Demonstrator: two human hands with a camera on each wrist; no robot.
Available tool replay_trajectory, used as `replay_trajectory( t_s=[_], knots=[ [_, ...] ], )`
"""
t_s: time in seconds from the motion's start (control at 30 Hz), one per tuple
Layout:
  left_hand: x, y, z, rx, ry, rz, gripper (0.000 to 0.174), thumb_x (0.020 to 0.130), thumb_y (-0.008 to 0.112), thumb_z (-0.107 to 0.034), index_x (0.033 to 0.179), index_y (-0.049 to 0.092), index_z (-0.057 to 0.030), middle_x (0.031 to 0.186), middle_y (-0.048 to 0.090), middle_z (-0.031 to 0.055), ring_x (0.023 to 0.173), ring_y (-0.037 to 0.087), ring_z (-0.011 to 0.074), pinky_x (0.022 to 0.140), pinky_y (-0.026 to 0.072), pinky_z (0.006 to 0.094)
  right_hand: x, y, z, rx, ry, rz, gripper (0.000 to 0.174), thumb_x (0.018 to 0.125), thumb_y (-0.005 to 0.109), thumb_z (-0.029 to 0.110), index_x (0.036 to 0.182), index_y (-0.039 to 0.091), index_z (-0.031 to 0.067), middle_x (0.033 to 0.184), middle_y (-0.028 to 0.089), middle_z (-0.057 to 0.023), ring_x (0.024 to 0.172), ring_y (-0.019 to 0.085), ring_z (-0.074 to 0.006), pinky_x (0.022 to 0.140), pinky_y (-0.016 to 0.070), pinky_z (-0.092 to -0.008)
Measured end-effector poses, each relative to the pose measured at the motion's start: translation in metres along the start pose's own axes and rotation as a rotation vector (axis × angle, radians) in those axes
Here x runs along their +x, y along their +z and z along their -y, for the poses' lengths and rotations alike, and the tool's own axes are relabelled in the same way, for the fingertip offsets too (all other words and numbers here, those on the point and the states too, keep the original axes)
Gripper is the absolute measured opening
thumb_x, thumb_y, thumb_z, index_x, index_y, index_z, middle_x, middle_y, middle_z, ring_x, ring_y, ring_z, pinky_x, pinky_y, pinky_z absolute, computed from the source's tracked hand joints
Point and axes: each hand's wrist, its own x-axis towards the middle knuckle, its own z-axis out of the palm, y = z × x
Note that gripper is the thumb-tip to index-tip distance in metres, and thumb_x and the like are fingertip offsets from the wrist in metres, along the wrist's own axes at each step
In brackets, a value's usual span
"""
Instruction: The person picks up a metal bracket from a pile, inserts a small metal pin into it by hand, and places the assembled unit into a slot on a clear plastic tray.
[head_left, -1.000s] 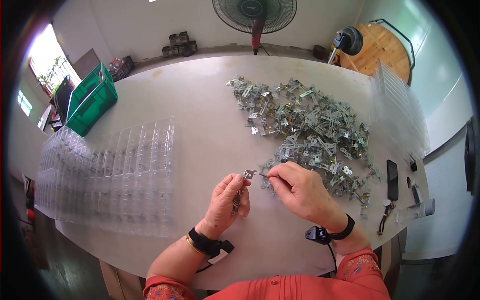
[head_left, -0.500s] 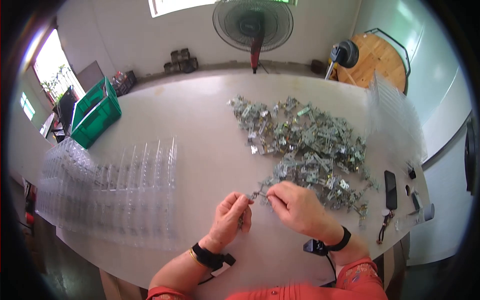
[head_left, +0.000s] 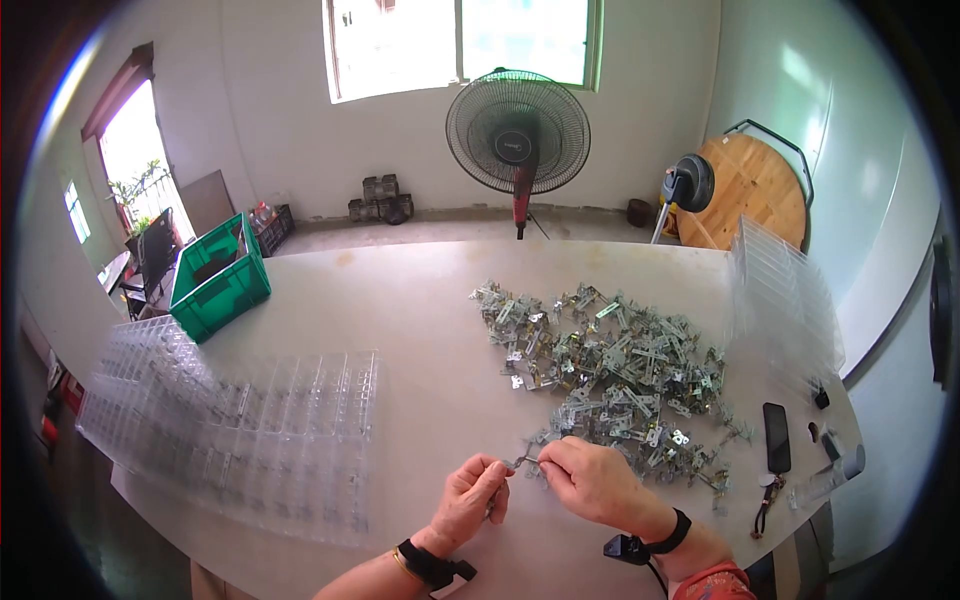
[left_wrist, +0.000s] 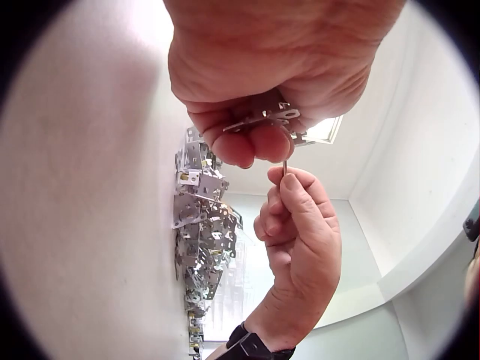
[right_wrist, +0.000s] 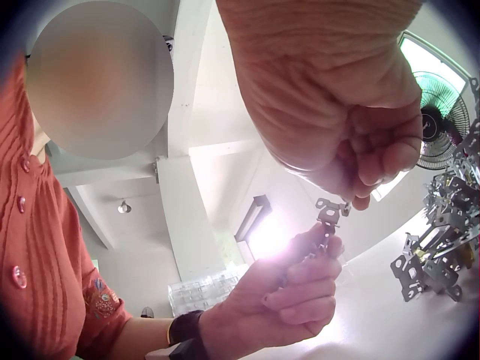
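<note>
The left hand (head_left: 470, 500) grips a small metal bracket (right_wrist: 328, 212) between thumb and fingers, its holed end sticking up in the right wrist view. More metal shows inside the curled left fingers in the left wrist view. Thumb and forefinger of the right hand (head_left: 598, 482) pinch a thin metal pin (left_wrist: 285, 167), whose tip is at the bracket; whether it passes through a hole I cannot tell. Just beyond the right hand lies a heap of metal brackets (head_left: 620, 365).
Clear plastic trays (head_left: 290, 440) lie at the left, with a green crate (head_left: 222, 295) behind them. More clear trays (head_left: 785, 300) stand at the right, near a phone (head_left: 777, 437) and a clear tube (head_left: 825, 484). A fan (head_left: 518, 145) stands beyond the table.
The head view has tilted up, so the table and hands appear lower and the window shows. The hands have stayed close together, and the pin now meets the bracket, where a gap showed earlier.
</note>
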Motion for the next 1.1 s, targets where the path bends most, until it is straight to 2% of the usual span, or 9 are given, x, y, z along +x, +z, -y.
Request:
replay_trajectory(
  t_s=[0.27, 0.47, 0.57, 0.67, 0.77, 0.83, 0.87, 0.93, 1.1],
  knots=[
    [-0.001, -0.002, 0.002, 0.025, 0.01, 0.02, 0.023, 0.107, 0.053, -0.026, 0.103, 0.06, -0.004, 0.067, 0.058, 0.0006, 0.051, 0.052, 0.0081, 0.048, 0.0373, 0.0217, -0.002, 0.0, 0.001, -0.012, -0.004, 0.025, 0.009, 0.094, 0.061, 0.014, 0.099, 0.062, 0.0063, 0.089, 0.066, -0.0128, 0.076, 0.066, -0.0364, 0.065, 0.0532, -0.044],
    [-0.003, 0.0, 0.001, 0.152, 0.003, 0.04, 0.023, 0.107, 0.051, -0.025, 0.105, 0.059, -0.0034, 0.068, 0.059, 0.0036, 0.052, 0.052, 0.011, 0.049, 0.0415, 0.024, -0.002, 0.004, 0.002, 0.062, 0.051, 0.011, 0.011, 0.094, 0.065, 0.014, 0.102, 0.063, 0.0067, 0.087, 0.069, -0.0143, 0.076, 0.068, -0.0347, 0.065, 0.0538, -0.0411],
    [-0.001, -0.001, 0.002, 0.16, 0.005, 0.057, 0.023, 0.107, 0.051, -0.025, 0.105, 0.059, -0.0037, 0.068, 0.058, 0.0033, 0.052, 0.052, 0.0105, 0.049, 0.0407, 0.0237, -0.002, 0.0, 0.005, 0.089, 0.152, 0.063, 0.015, 0.095, 0.065, 0.015, 0.107, 0.061, 0.0062, 0.082, 0.07, -0.0156, 0.075, 0.069, -0.036, 0.064, 0.0538, -0.0408],
    [-0.002, 0.0, 0.002, 0.151, 0.006, 0.063, 0.022, 0.107, 0.051, -0.025, 0.104, 0.059, -0.004, 0.068, 0.058, 0.0025, 0.052, 0.052, 0.0099, 0.049, 0.0403, 0.0236, -0.003, 0.001, -0.004, 0.041, 0.126, 0.157, 0.02, 0.096, 0.063, 0.014, 0.113, 0.06, 0.0056, 0.078, 0.07, -0.0138, 0.07, 0.07, -0.0303, 0.063, 0.0539, -0.0374],
    [-0.003, 0.0, 0.001, 0.204, 0.001, 0.109, 0.022, 0.107, 0.051, -0.025, 0.104, 0.059, -0.0042, 0.067, 0.058, 0.0019, 0.052, 0.052, 0.0094, 0.049, 0.0392, 0.023, -0.001, -0.003, -0.005, 0.27, 0.181, 0.241, 0.023, 0.097, 0.062, 0.016, 0.115, 0.059, 0.0032, 0.08, 0.07, -0.0168, 0.069, 0.07, -0.0324, 0.063, 0.0543, -0.0413],
    [-0.005, 0.002, 0.0, 0.186, -0.011, 0.118, 0.022, 0.107, 0.051, -0.024, 0.104, 0.059, -0.0043, 0.068, 0.058, 0.0017, 0.052, 0.051, 0.0091, 0.049, 0.0377, 0.0225, 0.0, -0.005, -0.007, 0.455, 0.287, 0.347, 0.024, 0.1, 0.059, 0.019, 0.118, 0.059, 0.0026, 0.078, 0.07, -0.0109, 0.064, 0.069, -0.0209, 0.06, 0.0545, -0.0333],
    [-0.005, 0.002, -0.001, 0.185, -0.011, 0.117, 0.022, 0.107, 0.051, -0.024, 0.104, 0.059, -0.0043, 0.068, 0.058, 0.0017, 0.052, 0.051, 0.0091, 0.049, 0.0377, 0.0225, 0.001, -0.005, -0.009, 0.454, 0.287, 0.347, 0.024, 0.1, 0.059, 0.019, 0.118, 0.059, 0.0026, 0.078, 0.07, -0.0109, 0.064, 0.069, -0.0209, 0.06, 0.0545, -0.0333],
    [-0.005, 0.002, -0.003, 0.162, -0.024, 0.151, 0.022, 0.107, 0.051, -0.024, 0.104, 0.059, -0.0043, 0.068, 0.057, 0.0012, 0.052, 0.051, 0.0091, 0.049, 0.0372, 0.0223, 0.004, -0.005, -0.017, 0.753, 0.455, 0.461, 0.024, 0.105, 0.052, 0.019, 0.12, 0.061, 0.0021, 0.082, 0.067, -0.0037, 0.069, 0.065, -0.0099, 0.062, 0.0543, -0.0255],
    [-0.007, 0.002, -0.005, 0.171, -0.067, 0.226, 0.024, 0.107, 0.052, -0.026, 0.103, 0.059, -0.0035, 0.068, 0.056, 0.0001, 0.054, 0.05, 0.0085, 0.049, 0.0374, 0.0225, 0.01, -0.005, -0.023, 0.808, 0.538, 0.555, 0.025, 0.106, 0.051, 0.024, 0.111, 0.062, 0.0029, 0.081, 0.066, -0.0039, 0.066, 0.065, -0.0105, 0.061, 0.0543, -0.0245]
  ],
)
